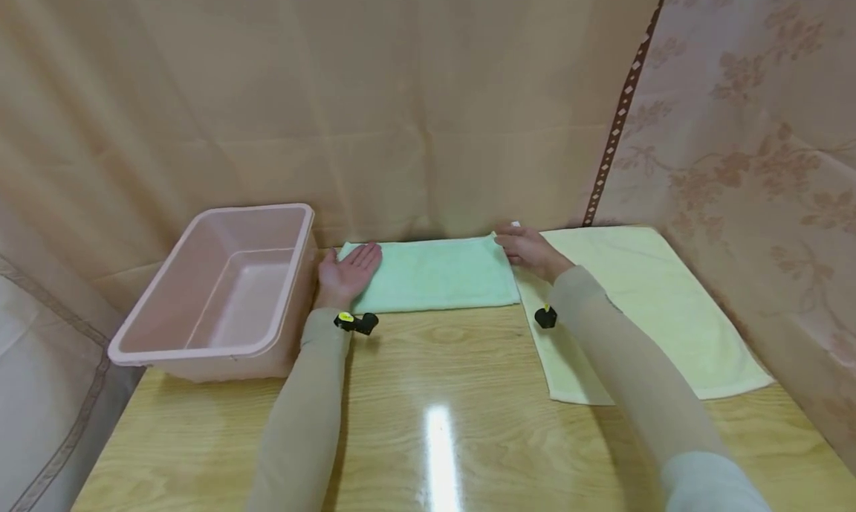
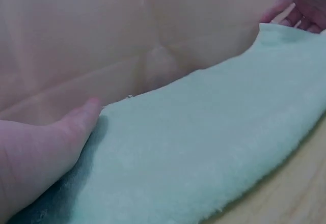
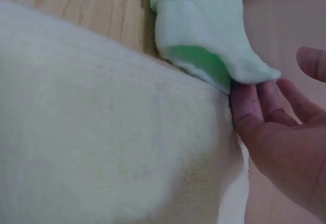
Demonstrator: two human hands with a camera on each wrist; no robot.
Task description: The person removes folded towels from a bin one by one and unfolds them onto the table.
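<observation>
A folded mint-green towel (image 1: 435, 274) lies lengthwise along the back of the table. At its left end my left hand (image 1: 348, 274) is palm up with the fingers extended; its thumb (image 2: 81, 119) shows by the towel's far edge in the left wrist view. My right hand (image 1: 530, 250) is at the far right corner of the green towel. In the right wrist view its fingers (image 3: 247, 107) are under the lifted corner, while the thumb (image 3: 311, 63) stands apart from the cloth. A pale yellow towel (image 1: 642, 311) lies spread flat below the right forearm.
On the left stands a pink plastic basin (image 1: 294, 304), right beside my left hand. Beige curtain (image 1: 414, 111) hangs along the table's back edge, and a flowered curtain (image 1: 756, 163) on the right. Wooden tabletop (image 1: 428, 371) shows in front of the green towel.
</observation>
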